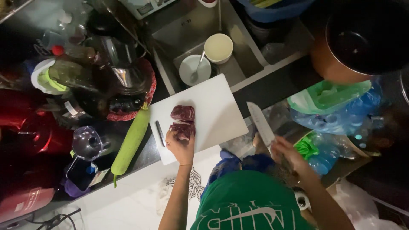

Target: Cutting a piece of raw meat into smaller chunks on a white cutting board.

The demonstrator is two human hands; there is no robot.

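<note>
A white cutting board (215, 110) lies on the dark counter by the sink. Two pieces of dark red raw meat (182, 113) rest on its left half. My left hand (180, 147) presses on the nearer piece (182, 129), fingers curled over it. Off the board's right edge, my right hand (286, 152) grips a kitchen knife (260, 123) by the handle, its broad blade pointing up and away, clear of the meat.
A long pale green gourd (130, 145) lies left of the board. The sink (251, 55) holds a bowl (218, 47) and a white dish with a spoon (194, 70). Bottles and jars crowd the left; a dark pot (362, 40) and plastic bags (336, 110) sit at right.
</note>
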